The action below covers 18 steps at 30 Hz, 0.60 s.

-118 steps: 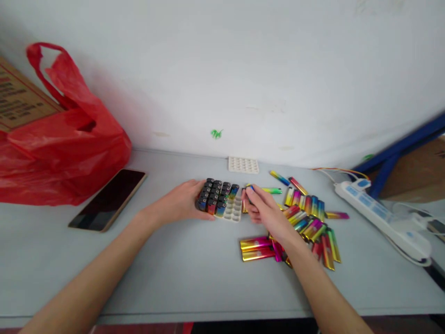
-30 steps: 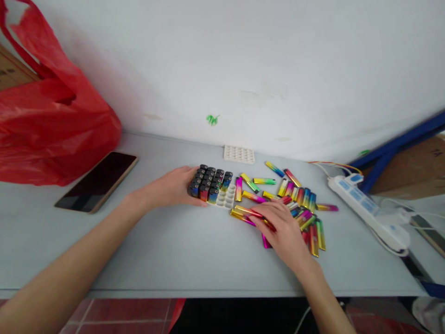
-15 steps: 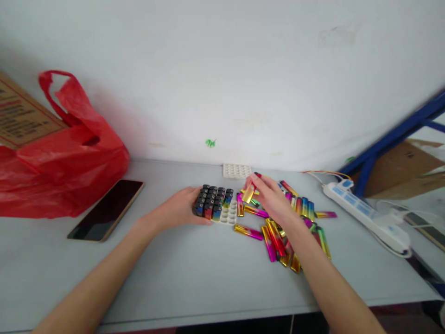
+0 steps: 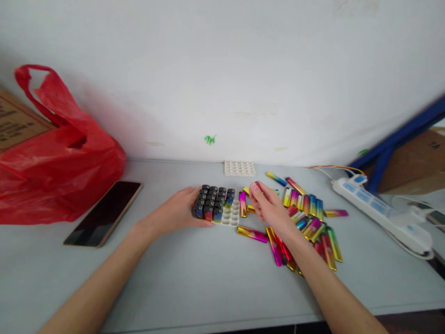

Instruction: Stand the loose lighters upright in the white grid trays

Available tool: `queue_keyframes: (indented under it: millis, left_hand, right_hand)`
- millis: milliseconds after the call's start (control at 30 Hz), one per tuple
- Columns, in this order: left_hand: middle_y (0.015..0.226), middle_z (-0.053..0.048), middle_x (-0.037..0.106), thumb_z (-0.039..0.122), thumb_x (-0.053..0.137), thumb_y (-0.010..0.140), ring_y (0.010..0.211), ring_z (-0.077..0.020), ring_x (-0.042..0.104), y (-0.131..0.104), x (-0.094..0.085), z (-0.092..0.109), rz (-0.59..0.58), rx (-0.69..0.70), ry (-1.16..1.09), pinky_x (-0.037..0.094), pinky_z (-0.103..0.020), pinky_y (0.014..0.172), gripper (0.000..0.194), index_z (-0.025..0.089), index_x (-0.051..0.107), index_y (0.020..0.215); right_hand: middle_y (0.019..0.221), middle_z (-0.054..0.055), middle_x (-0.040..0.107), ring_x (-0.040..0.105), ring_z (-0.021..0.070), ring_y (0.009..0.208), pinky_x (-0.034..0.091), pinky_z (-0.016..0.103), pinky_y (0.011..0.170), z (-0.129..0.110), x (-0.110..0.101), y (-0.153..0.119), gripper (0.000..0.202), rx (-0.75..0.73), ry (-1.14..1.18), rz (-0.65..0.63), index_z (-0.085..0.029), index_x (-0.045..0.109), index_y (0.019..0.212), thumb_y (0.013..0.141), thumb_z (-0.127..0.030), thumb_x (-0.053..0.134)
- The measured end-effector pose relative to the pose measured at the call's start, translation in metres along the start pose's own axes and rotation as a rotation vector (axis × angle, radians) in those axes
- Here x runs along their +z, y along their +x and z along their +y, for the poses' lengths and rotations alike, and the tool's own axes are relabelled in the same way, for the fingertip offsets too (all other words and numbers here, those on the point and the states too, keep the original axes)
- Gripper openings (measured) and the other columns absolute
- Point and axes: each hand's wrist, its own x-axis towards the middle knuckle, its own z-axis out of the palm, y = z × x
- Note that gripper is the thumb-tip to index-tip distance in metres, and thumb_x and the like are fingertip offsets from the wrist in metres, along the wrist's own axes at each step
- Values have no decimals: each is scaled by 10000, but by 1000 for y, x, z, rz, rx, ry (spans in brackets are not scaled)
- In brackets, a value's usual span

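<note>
My left hand [image 4: 178, 209] is closed round the left side of a block of upright lighters [image 4: 210, 200] with black tops. They stand in rows in a white holed tray [image 4: 231, 221], whose right-hand holes show bare. To the right of the tray, my right hand [image 4: 270, 206] is raised with its fingers pinched together on a lighter [image 4: 257, 184]. Only a small reddish end of it shows; the fingers hide the rest. Loose shiny lighters [image 4: 313, 227] in red, gold, blue and purple lie in a heap around and beyond my right forearm.
A second white holed tray [image 4: 239, 168] lies by the wall. On the left are a phone [image 4: 103, 213], a red plastic bag [image 4: 66, 162] and a cardboard box [image 4: 21, 120]. A white power strip [image 4: 378, 213] with cables lies right, near a blue metal frame [image 4: 399, 144].
My right hand has turned, so the lighter in it, earlier showing its gold body, is now mostly hidden by the fingers. The view has shifted slightly; my left hand keeps its hold.
</note>
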Motion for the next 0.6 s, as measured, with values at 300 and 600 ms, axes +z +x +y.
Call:
queue_keyframes:
  millis: [300, 600]
  left_hand:
    - [1234, -117, 793, 703, 912, 746, 1159, -380, 747, 0, -2, 3, -8, 11, 4, 586, -482, 1045, 717, 232, 698, 1242]
    - [1228, -113, 799, 686, 931, 719, 1160, -389, 749, 0, -2, 1, -18, -26, 6, 585, -469, 1039, 717, 250, 703, 1240]
  right_hand:
    - [528, -53, 361, 350, 126, 547, 251, 312, 562, 7, 3, -2, 564, -210, -505, 219, -273, 347, 567, 955, -590, 607]
    - [543, -55, 411, 379, 133, 562, 270, 313, 582, 2, 2, -6, 549, -261, -560, 210, -271, 371, 611, 1012, -586, 573]
